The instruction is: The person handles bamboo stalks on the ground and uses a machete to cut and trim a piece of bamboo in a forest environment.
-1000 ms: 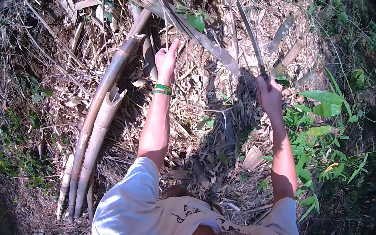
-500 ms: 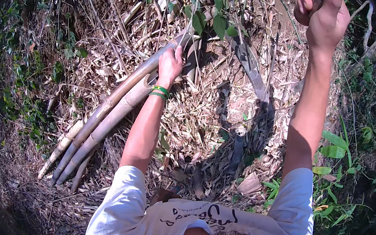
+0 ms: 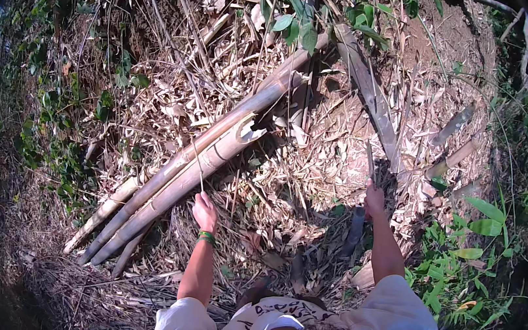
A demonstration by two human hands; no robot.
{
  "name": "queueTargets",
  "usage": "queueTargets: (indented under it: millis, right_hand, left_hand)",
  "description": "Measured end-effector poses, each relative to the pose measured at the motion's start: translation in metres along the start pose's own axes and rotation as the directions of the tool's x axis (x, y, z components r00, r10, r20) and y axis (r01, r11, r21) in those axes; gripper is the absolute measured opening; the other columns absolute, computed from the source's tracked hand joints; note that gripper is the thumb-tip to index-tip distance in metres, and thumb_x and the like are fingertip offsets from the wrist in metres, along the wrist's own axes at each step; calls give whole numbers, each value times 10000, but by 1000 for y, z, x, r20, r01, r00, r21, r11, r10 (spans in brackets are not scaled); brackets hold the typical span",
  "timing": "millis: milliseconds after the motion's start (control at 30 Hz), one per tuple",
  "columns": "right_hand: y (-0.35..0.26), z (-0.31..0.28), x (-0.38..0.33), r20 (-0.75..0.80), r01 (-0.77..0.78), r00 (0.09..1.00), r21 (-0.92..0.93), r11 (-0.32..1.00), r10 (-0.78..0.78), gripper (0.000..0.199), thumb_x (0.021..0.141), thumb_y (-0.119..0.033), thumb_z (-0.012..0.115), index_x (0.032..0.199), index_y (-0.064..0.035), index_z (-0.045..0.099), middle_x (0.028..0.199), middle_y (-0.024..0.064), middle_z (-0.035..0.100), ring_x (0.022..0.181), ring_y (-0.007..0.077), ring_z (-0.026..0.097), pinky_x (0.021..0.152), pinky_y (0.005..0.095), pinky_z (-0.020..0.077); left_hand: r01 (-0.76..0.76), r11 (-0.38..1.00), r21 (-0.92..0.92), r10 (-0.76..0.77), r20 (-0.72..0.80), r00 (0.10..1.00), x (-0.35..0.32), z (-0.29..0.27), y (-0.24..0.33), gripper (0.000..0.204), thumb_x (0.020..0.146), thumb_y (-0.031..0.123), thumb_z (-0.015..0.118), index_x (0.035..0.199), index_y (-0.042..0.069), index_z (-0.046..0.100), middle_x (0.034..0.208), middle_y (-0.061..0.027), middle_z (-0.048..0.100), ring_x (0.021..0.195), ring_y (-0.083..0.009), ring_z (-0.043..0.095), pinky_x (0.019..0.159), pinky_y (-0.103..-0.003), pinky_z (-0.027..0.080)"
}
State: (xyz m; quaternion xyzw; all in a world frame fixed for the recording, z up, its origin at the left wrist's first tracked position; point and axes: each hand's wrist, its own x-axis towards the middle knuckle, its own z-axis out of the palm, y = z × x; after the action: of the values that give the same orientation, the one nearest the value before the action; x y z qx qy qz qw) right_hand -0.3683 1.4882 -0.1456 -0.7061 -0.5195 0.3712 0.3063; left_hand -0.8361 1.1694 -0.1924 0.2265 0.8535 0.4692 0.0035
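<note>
My left hand [image 3: 205, 212] is closed around a thin dry stalk [image 3: 198, 162], which rises across the nearer bamboo pole. In my right hand [image 3: 375, 201], lower right of centre, is a long-bladed knife [image 3: 371, 160] with its narrow grey blade pointing away from me; the fingers wrap its handle. Two thick bamboo poles lie slanting side by side to the left: the nearer pole [image 3: 173, 181] ends in a jagged, hollow cut, and the farther pole [image 3: 215, 129] has a splintered break higher up. My left hand is just right of the nearer pole, apart from it.
Another bamboo pole [image 3: 371, 96] slants down at the upper right, with cut stumps [image 3: 453, 156] beyond it. Green leafy plants [image 3: 456, 261] grow at the right, and vines [image 3: 56, 139] at the left. Dry leaf litter [image 3: 318, 152] covers the sloping ground.
My right hand has swung down from the upper right to lower right of centre. My left hand has drawn back toward me, off the bamboo, and the view has shifted.
</note>
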Motion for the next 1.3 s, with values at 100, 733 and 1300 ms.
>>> queueTargets:
  millis: [100,733,1300]
  right_hand:
    - [45,-23,-41,73,-191,981,165,968,181,524,943,-586,646,762,-101,570,597,-20,490,451,116,455,415,318,355]
    - [334,-113,-353,-173,-548,826,-26,836,536,575,928,-557,651,717,-22,632,563,70,561,445,225,558,441,386,409]
    - [395,-84,-460,-369,-851,491,-12,525,789,702,894,-649,609,987,33,748,860,253,721,837,402,713,748,487,539]
  left_hand:
    - [135,987,89,-130,-56,990,-14,-60,-56,435,1073,382,425,897,-4,517,649,-258,561,634,-479,548,636,-562,404]
    - [123,770,-626,484,699,526,34,172,370,532,1029,407,597,1306,-47,599,1178,-118,694,1046,-134,623,939,-294,477]
    - [236,557,-796,283,449,848,109,216,579,588,979,486,638,679,-20,618,614,-45,576,482,-183,481,477,-388,412]
